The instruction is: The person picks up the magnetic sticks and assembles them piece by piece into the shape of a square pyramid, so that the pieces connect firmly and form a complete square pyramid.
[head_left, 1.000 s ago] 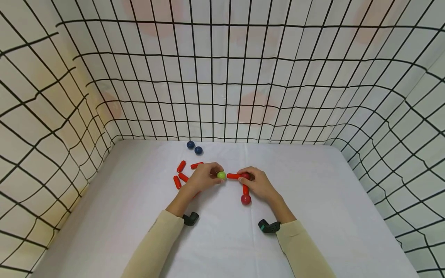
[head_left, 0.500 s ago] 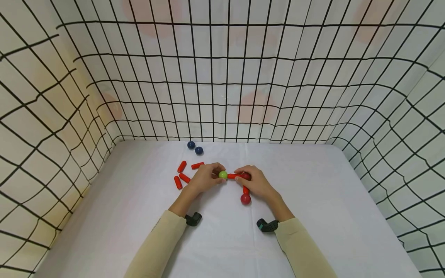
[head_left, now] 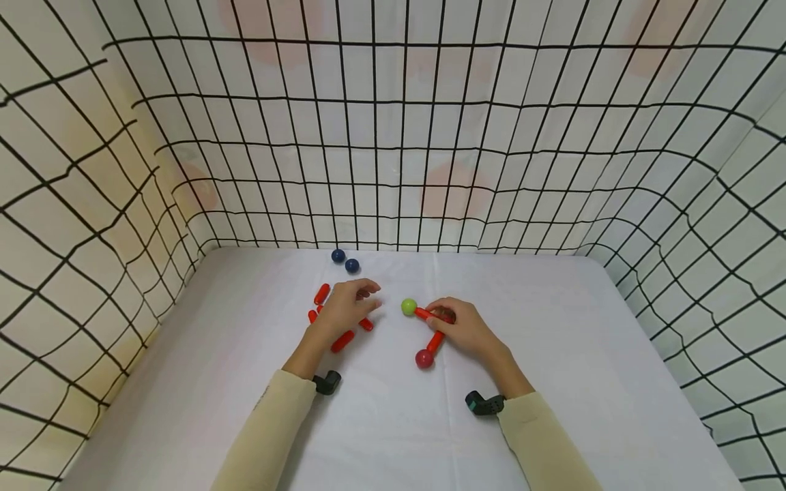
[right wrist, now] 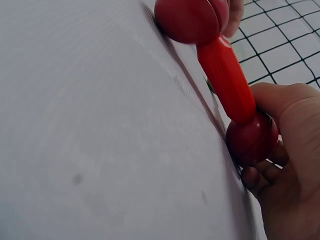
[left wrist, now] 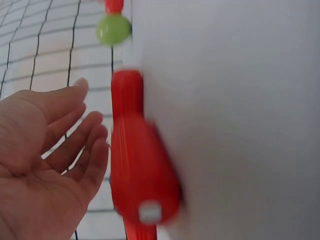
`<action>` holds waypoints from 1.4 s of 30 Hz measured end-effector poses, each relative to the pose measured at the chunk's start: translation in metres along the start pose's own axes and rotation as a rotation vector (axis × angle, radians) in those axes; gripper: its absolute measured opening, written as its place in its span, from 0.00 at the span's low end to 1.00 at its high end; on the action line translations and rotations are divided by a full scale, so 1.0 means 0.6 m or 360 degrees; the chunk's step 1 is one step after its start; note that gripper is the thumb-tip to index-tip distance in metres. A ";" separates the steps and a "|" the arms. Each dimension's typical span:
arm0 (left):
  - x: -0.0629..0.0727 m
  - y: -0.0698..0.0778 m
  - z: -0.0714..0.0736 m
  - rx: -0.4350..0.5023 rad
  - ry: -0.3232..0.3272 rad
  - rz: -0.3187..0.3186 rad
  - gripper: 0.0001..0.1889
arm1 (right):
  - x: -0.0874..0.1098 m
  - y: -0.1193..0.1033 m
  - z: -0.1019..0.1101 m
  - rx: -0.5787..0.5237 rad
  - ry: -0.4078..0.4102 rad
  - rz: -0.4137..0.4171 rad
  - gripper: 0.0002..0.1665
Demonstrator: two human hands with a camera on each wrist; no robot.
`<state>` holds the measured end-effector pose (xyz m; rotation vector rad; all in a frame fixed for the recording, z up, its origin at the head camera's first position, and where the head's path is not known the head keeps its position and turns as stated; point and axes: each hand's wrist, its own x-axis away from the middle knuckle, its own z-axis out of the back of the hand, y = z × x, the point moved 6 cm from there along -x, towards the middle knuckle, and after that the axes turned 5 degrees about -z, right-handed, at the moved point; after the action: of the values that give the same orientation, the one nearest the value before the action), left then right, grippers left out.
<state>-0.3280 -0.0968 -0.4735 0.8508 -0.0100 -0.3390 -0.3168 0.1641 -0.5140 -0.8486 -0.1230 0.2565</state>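
Observation:
My right hand [head_left: 464,329] grips a dark red ball [right wrist: 252,140] at the bend of an L-shaped piece, thumb and fingers partly hiding it in the head view. From that ball one red rod [head_left: 422,313] runs left to a lime green ball [head_left: 409,307]. A second red rod [head_left: 435,342] slants toward the body and ends in another red ball [head_left: 424,359]. My left hand [head_left: 344,310] holds nothing, fingers loosely bent and thumb apart, over loose red rods. One of those rods [left wrist: 142,170] shows large beside the palm in the left wrist view.
Loose red rods [head_left: 342,341] lie around and partly under the left hand on the white tabletop [head_left: 393,423]. Two dark blue balls [head_left: 352,266] sit farther back. Black wire mesh [head_left: 399,146] encloses the back and sides.
The left hand has let go of the green ball, now on the rod's end, and moved left over the loose rods. The right hand has turned the joined piece clockwise and shifted slightly right.

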 end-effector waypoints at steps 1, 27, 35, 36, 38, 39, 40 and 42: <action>0.002 -0.004 0.007 -0.0006 0.0027 0.0017 0.18 | 0.002 -0.001 0.002 -0.0002 0.0006 0.0001 0.16; -0.001 -0.056 0.047 -0.0288 -0.0048 0.0233 0.15 | 0.020 -0.010 0.014 0.0148 0.0059 0.0008 0.37; 0.007 -0.060 0.048 -0.0118 0.0017 0.0193 0.16 | 0.018 0.003 0.004 -0.0025 0.0026 -0.0079 0.32; 0.007 -0.058 0.048 -0.0093 0.0027 0.0173 0.16 | 0.017 0.003 0.004 -0.0040 0.0029 -0.0089 0.32; 0.010 -0.055 0.046 -0.0031 0.0047 0.0151 0.16 | 0.017 0.004 0.004 -0.0062 0.0038 -0.0113 0.31; 0.011 -0.052 0.045 -0.0010 0.0058 0.0136 0.16 | 0.017 0.003 0.005 -0.0072 0.0041 -0.0122 0.30; 0.012 -0.050 0.043 0.0012 0.0069 0.0124 0.16 | 0.017 0.003 0.005 -0.0085 0.0047 -0.0131 0.30; 0.014 -0.043 0.040 0.0062 0.0087 0.0100 0.16 | 0.018 0.003 0.005 -0.0110 0.0047 -0.0139 0.29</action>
<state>-0.3308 -0.1327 -0.4780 0.8961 0.0075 -0.2570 -0.3075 0.1702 -0.5133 -0.9133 -0.1413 0.1586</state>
